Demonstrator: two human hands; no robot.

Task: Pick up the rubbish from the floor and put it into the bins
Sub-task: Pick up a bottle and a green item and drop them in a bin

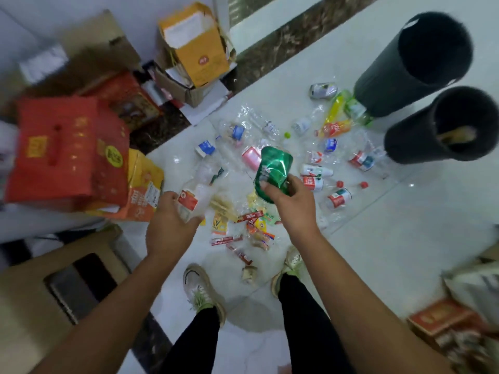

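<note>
My left hand (170, 222) grips a clear plastic bottle with a red label (195, 190), held above the floor. A crushed green can (272, 171) sits in my right hand (291, 203), raised over the litter. Below and beyond both hands the white tiled floor is strewn with several crushed clear bottles (339, 197), small white bottles (314, 170), an orange bottle (336, 128), a silver can (322, 90) and snack wrappers (252, 225). Two tall black bins stand at the right: the far bin (391, 76) looks empty inside, and the near bin (410, 141) holds something yellowish.
Red gift boxes (62, 149) and an orange carton (143, 193) crowd the left. A yellow box (197, 47) stands in an open cardboard carton by the wall. A brown carton (40, 292) sits at lower left, more boxes (445, 317) at lower right. My shoes (199, 290) stand just behind the wrappers.
</note>
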